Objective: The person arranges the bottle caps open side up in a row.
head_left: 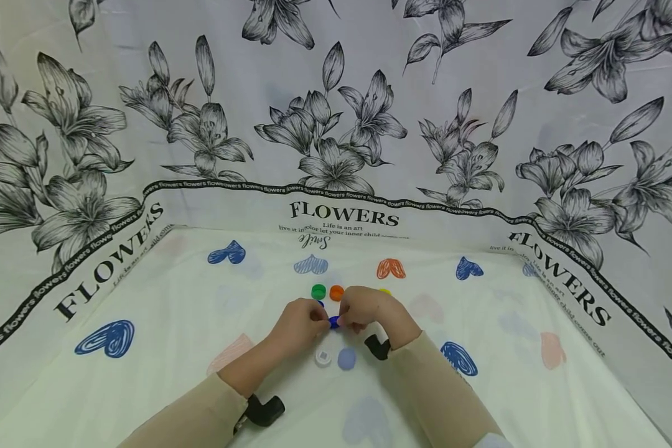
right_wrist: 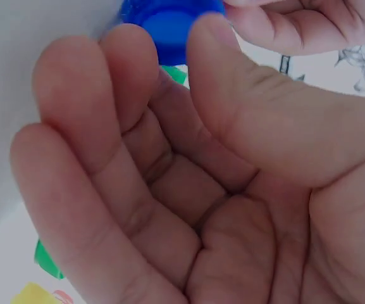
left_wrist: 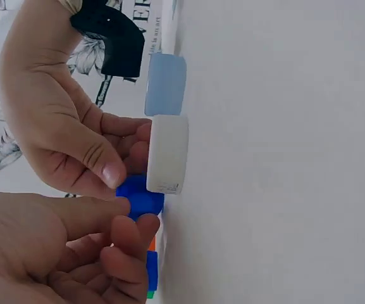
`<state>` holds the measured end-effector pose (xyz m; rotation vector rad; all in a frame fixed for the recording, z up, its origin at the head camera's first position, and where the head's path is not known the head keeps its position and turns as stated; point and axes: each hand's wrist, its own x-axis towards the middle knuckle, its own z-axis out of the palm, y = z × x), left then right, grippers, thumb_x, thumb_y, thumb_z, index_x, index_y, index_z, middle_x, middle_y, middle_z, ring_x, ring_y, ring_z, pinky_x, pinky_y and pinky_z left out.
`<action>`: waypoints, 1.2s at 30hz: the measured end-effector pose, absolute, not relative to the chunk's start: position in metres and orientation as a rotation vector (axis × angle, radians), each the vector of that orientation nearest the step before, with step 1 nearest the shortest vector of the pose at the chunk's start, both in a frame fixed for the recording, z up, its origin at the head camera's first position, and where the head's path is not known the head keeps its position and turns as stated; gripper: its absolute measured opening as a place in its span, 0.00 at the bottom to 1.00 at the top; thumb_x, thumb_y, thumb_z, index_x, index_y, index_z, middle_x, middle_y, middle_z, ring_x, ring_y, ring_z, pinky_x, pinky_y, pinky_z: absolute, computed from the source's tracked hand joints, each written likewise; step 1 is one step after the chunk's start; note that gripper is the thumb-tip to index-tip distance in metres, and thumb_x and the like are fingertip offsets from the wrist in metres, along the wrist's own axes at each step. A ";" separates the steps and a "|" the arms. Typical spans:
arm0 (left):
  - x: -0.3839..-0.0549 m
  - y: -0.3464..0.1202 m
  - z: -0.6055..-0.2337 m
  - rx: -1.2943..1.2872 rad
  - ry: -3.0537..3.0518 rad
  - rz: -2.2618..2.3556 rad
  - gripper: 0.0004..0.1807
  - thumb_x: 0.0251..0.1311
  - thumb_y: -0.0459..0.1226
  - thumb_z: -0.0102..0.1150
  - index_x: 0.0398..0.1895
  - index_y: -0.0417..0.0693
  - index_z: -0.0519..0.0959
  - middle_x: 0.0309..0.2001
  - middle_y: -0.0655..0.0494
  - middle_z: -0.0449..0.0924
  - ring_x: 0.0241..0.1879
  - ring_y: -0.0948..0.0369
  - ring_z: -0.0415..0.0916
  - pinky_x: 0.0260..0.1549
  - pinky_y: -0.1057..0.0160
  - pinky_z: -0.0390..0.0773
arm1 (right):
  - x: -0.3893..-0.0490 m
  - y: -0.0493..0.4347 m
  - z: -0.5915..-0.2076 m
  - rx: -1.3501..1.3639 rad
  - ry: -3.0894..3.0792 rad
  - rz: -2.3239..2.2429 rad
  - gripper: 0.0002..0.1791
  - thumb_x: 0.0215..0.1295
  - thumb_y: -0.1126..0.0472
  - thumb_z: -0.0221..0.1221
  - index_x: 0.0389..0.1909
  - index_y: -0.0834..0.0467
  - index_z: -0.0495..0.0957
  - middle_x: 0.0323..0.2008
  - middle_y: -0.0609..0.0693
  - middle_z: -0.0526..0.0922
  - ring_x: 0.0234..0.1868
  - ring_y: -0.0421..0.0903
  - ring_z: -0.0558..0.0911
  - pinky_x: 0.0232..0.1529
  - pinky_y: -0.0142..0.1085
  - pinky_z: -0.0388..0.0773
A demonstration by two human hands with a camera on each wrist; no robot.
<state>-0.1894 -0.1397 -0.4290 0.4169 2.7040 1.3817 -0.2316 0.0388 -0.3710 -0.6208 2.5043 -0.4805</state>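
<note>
Thumb and fingertips of my left hand (head_left: pixel 302 320) pinch one side of a round blue plastic cap (head_left: pixel 334 322), low over the cloth. From the other side my right hand (head_left: pixel 369 308) pinches the same cap between thumb and index finger, its other fingers curled inward. In the left wrist view the blue cap (left_wrist: pixel 139 197) shows between both thumbs. The right wrist view has the blue cap (right_wrist: pixel 169 28) at the top, partly covered by fingers. Nearer my body lie a white cap (head_left: pixel 323 357) and a light blue round piece (head_left: pixel 346 358).
Past the hands sit a green cap (head_left: pixel 318 292), an orange cap (head_left: pixel 336 293) and a yellow cap (head_left: pixel 384 291), partly hidden by my right hand. Another blue cap (head_left: pixel 320 304) peeks out behind my left fingers. A heart-printed white cloth (head_left: pixel 173 298) covers the table, with flowered curtain (head_left: pixel 229 205) around it.
</note>
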 end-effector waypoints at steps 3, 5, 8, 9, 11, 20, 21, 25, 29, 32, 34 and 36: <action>-0.192 -0.140 -0.432 0.307 2.629 1.517 0.03 0.65 0.30 0.65 0.37 0.39 0.86 0.25 0.54 0.79 0.23 0.61 0.74 0.25 0.66 0.74 | -0.236 0.040 -0.374 -0.564 2.515 -0.538 0.13 0.74 0.61 0.61 0.29 0.62 0.85 0.22 0.53 0.83 0.24 0.46 0.82 0.31 0.35 0.81; -0.192 -0.139 -0.432 0.246 2.572 1.576 0.06 0.67 0.29 0.63 0.42 0.36 0.87 0.26 0.53 0.80 0.22 0.61 0.73 0.24 0.67 0.73 | -0.238 0.040 -0.376 -0.506 2.530 -0.599 0.15 0.75 0.61 0.60 0.28 0.62 0.84 0.22 0.53 0.84 0.24 0.46 0.83 0.31 0.35 0.82; -0.191 -0.136 -0.431 0.217 2.517 1.611 0.10 0.68 0.28 0.60 0.48 0.33 0.86 0.27 0.50 0.80 0.21 0.62 0.72 0.24 0.68 0.71 | -0.240 0.040 -0.380 -0.415 2.557 -0.693 0.15 0.75 0.60 0.60 0.28 0.63 0.85 0.21 0.53 0.85 0.24 0.46 0.85 0.30 0.35 0.82; -0.190 -0.135 -0.430 0.211 2.498 1.622 0.12 0.67 0.27 0.59 0.50 0.31 0.85 0.28 0.51 0.81 0.21 0.62 0.72 0.24 0.68 0.71 | -0.240 0.039 -0.381 -0.382 2.562 -0.725 0.14 0.74 0.60 0.61 0.29 0.63 0.85 0.21 0.53 0.85 0.24 0.46 0.86 0.30 0.35 0.82; -0.188 -0.133 -0.429 0.201 2.462 1.622 0.14 0.66 0.26 0.57 0.52 0.29 0.83 0.29 0.50 0.81 0.20 0.63 0.72 0.24 0.68 0.70 | -0.242 0.039 -0.382 -0.308 2.565 -0.790 0.13 0.73 0.61 0.62 0.30 0.64 0.86 0.22 0.53 0.85 0.24 0.46 0.86 0.30 0.35 0.83; -0.180 -0.126 -0.419 0.159 2.393 1.544 0.18 0.69 0.29 0.55 0.59 0.32 0.80 0.23 0.51 0.78 0.16 0.62 0.72 0.21 0.70 0.67 | -0.249 0.041 -0.384 -0.192 2.528 -0.884 0.07 0.70 0.67 0.64 0.41 0.68 0.86 0.25 0.55 0.86 0.28 0.46 0.87 0.32 0.35 0.84; -0.179 -0.126 -0.418 0.157 2.400 1.539 0.18 0.69 0.29 0.55 0.59 0.32 0.80 0.22 0.52 0.77 0.17 0.62 0.72 0.21 0.70 0.67 | -0.249 0.041 -0.384 -0.201 2.529 -0.877 0.07 0.70 0.67 0.64 0.42 0.68 0.86 0.25 0.55 0.86 0.27 0.46 0.87 0.32 0.35 0.84; -0.179 -0.125 -0.413 0.158 2.417 1.505 0.17 0.69 0.30 0.56 0.59 0.32 0.81 0.23 0.50 0.79 0.17 0.61 0.73 0.21 0.69 0.67 | -0.247 0.042 -0.380 -0.243 2.527 -0.847 0.08 0.70 0.68 0.63 0.43 0.68 0.87 0.25 0.55 0.86 0.28 0.46 0.87 0.33 0.35 0.84; -0.180 -0.132 -0.408 0.275 2.468 1.364 0.16 0.69 0.31 0.59 0.57 0.36 0.83 0.36 0.50 0.83 0.23 0.61 0.75 0.26 0.67 0.73 | -0.244 0.046 -0.375 -0.306 2.531 -0.792 0.09 0.72 0.67 0.61 0.44 0.67 0.87 0.26 0.54 0.86 0.28 0.45 0.85 0.34 0.35 0.83; -0.179 -0.142 -0.400 0.401 2.551 1.106 0.11 0.64 0.34 0.68 0.48 0.42 0.85 0.38 0.53 0.81 0.29 0.59 0.74 0.32 0.62 0.76 | -0.238 0.050 -0.369 -0.371 2.586 -0.696 0.08 0.72 0.65 0.62 0.44 0.64 0.87 0.25 0.52 0.84 0.27 0.45 0.81 0.34 0.34 0.80; -0.178 -0.148 -0.395 0.459 2.573 0.911 0.11 0.58 0.36 0.74 0.41 0.46 0.83 0.34 0.55 0.78 0.32 0.58 0.73 0.35 0.59 0.76 | -0.231 0.053 -0.366 -0.452 2.635 -0.598 0.05 0.70 0.65 0.63 0.42 0.60 0.87 0.27 0.49 0.82 0.28 0.44 0.79 0.34 0.35 0.78; -0.175 -0.151 -0.394 0.521 2.577 0.765 0.14 0.53 0.37 0.78 0.37 0.50 0.81 0.31 0.57 0.77 0.33 0.57 0.72 0.36 0.57 0.75 | -0.220 0.053 -0.367 -0.560 2.657 -0.523 0.04 0.69 0.63 0.65 0.41 0.56 0.86 0.29 0.46 0.81 0.31 0.43 0.78 0.36 0.35 0.77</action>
